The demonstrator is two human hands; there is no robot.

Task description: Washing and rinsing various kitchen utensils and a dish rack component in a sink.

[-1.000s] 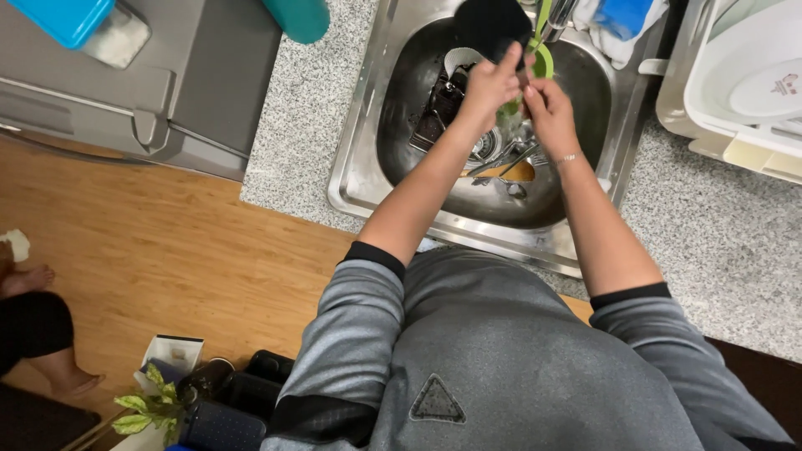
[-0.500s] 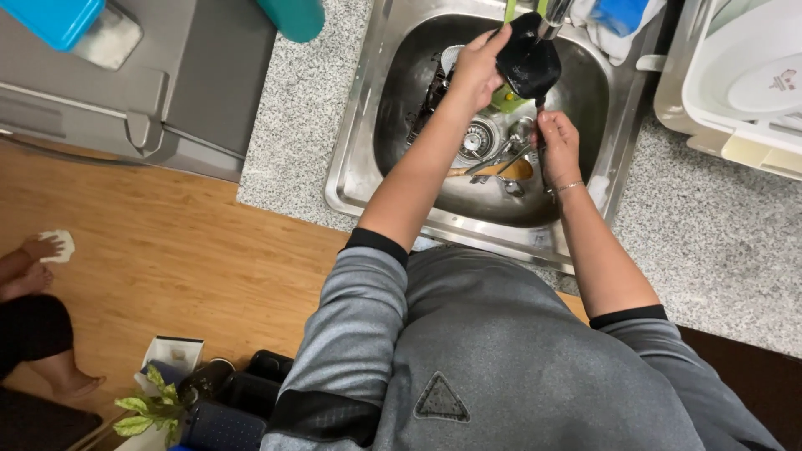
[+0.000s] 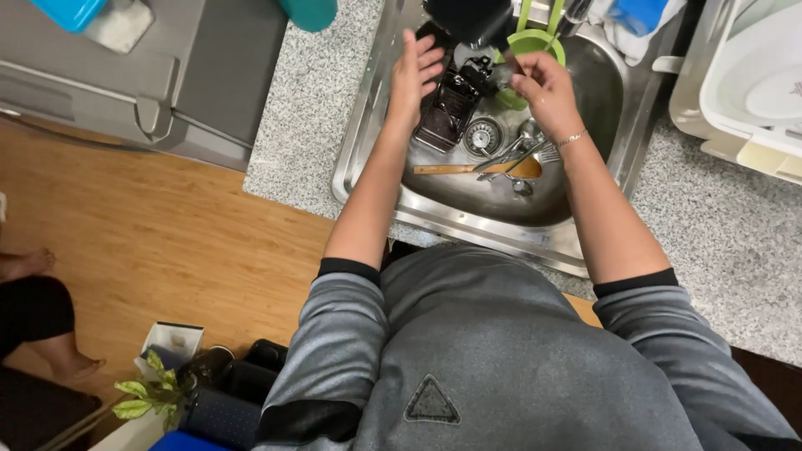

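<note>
I stand at a steel sink [image 3: 368, 179] with both hands over the basin. My left hand [image 3: 415, 73] is open with the fingers spread, just left of a black round utensil [image 3: 468, 18] at the top edge. My right hand [image 3: 545, 90] is curled around what looks like the thin dark handle leading up to that utensil. A green cup-like item [image 3: 539, 42] sits behind my right hand. Below lie a black rectangular grater-like piece [image 3: 447, 115], a wooden spatula [image 3: 464, 169], several metal spoons [image 3: 520, 149] and the drain [image 3: 483, 136].
Speckled grey counter [image 3: 301, 125] surrounds the sink. A white dish rack [image 3: 743, 92] stands at the right and a grey bin lid [image 3: 167, 75] at the left. Another person's bare foot [image 3: 29, 266] rests on the wooden floor, and a small plant [image 3: 146, 392] is low left.
The black utensil has risen toward the top edge and left my left hand, which is now spread open. My right hand has lifted from the sink bottom to its handle.
</note>
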